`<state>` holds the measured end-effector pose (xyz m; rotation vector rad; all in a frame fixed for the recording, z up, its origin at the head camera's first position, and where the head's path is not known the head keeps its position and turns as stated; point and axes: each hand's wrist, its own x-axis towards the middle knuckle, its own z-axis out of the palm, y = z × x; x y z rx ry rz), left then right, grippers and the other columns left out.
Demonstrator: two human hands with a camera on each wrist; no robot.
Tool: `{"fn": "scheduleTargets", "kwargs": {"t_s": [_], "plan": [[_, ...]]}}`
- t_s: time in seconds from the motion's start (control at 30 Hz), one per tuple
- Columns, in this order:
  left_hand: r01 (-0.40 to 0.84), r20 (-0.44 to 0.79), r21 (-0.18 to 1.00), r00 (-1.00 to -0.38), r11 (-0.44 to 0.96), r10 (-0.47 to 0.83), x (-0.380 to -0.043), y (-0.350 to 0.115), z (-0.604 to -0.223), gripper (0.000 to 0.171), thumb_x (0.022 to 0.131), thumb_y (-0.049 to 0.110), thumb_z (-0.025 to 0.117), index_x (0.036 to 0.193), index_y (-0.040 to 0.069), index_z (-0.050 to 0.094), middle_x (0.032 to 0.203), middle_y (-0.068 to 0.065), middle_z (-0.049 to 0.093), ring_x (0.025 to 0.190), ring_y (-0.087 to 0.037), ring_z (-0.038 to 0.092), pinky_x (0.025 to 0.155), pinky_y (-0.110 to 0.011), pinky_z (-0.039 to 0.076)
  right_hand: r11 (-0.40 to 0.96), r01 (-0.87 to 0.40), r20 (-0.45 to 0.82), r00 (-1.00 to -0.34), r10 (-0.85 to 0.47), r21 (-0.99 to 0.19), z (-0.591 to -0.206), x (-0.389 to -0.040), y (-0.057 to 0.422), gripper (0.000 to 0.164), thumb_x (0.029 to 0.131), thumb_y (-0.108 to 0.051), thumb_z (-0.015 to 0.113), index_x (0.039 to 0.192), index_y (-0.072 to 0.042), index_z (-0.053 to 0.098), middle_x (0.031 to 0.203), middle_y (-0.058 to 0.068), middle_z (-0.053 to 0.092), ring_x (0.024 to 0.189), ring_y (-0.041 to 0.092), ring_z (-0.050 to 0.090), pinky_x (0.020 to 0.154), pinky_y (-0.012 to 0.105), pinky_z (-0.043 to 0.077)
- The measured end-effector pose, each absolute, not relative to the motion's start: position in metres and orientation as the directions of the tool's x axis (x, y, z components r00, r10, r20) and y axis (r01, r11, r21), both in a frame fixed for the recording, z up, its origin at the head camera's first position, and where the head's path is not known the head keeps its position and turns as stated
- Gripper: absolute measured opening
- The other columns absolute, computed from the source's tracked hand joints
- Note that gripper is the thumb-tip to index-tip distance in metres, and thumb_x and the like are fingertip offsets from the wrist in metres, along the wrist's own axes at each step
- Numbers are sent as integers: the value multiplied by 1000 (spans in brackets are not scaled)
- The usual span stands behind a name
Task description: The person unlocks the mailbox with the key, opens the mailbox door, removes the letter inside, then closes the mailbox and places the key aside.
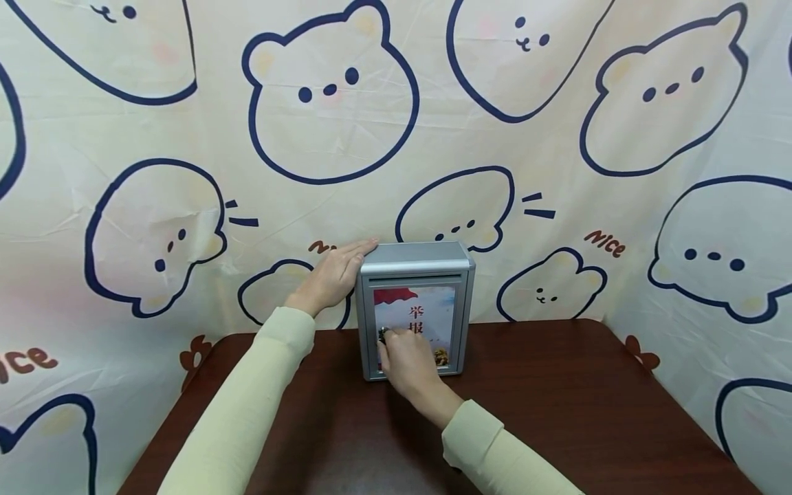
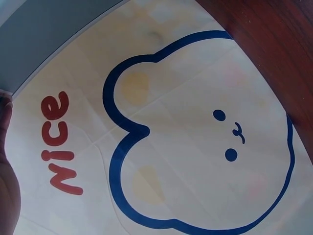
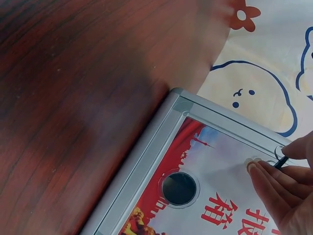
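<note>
A grey metal report box (image 1: 421, 256) stands upright on the table, with a slot near its top and a printed front panel with red characters. My left hand (image 1: 329, 276) rests on its upper left corner, fingers stretched along the top edge. In the left wrist view only a strip of that hand (image 2: 9, 191) shows, beside the box's grey side (image 2: 49, 36). My right hand (image 1: 410, 363) is at the left part of the front panel. There its thumb and fingers pinch a small black-headed key (image 3: 281, 163) with a ring. The key's tip is hidden by the fingers.
The box stands near the back edge of a dark red-brown wooden table (image 1: 544, 399). Behind and beside the table hangs a cream cloth (image 1: 334, 227) with cartoon bears. A dark round window (image 3: 179, 189) sits low on the box's front.
</note>
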<state>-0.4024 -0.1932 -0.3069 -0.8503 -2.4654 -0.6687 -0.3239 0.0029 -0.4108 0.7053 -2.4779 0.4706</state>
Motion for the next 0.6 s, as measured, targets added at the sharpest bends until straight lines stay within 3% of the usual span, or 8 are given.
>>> {"fn": "scheduleTargets", "kwargs": {"t_s": [0.27,0.6], "plan": [[666,561,290,-700,687,441,-404,-193,-309,54,110,32,23,154,13,48,158,-3,47,147,-20,42,121,-44,33,782,-555,562,-757,-333,-284,-410,-325,0,37,100,-19,65,63,-15,59,54,-6,46,49,7,48,46,23,41],[661,559,282,-702,695,441,-403,-193,-309,54,110,31,22,155,13,47,159,-3,46,147,-20,41,121,-43,32,680,-472,447,-864,-231,-561,-407,-327,-2,51,101,-15,58,51,-16,46,43,-5,39,35,8,39,37,22,31]]}}
